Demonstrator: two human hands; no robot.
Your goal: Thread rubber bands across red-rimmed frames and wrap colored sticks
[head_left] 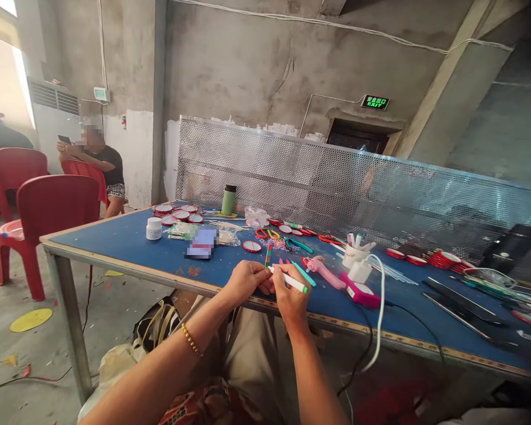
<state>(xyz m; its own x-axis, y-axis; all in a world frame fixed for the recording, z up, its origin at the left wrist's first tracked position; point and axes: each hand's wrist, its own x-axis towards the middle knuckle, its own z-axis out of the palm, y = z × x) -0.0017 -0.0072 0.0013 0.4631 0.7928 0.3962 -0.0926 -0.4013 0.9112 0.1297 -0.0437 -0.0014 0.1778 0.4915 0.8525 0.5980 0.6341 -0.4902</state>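
Note:
At the near edge of the table, my left hand (248, 278) is closed on the lower end of a thin flat stick (268, 254) banded in red and green. My right hand (291, 301) grips a white marker pen (294, 281) with a green end. The pen's tip is close to the stick by my left fingers; whether they touch I cannot tell. Just beyond my right hand lie a turquoise pen (305, 273) and a pink glue gun (326, 273). A small round red-rimmed disc (252, 246) is on the table past my left hand.
On the blue table (128, 245) are a white jar (154, 229), a green bottle (229, 200), pliers (300, 245), a pen cup (354, 254), a magenta box (361, 290) with cables, and two dark flat devices (464, 301). A perforated metal screen (292, 171) stands behind. A person (101, 159) sits at left.

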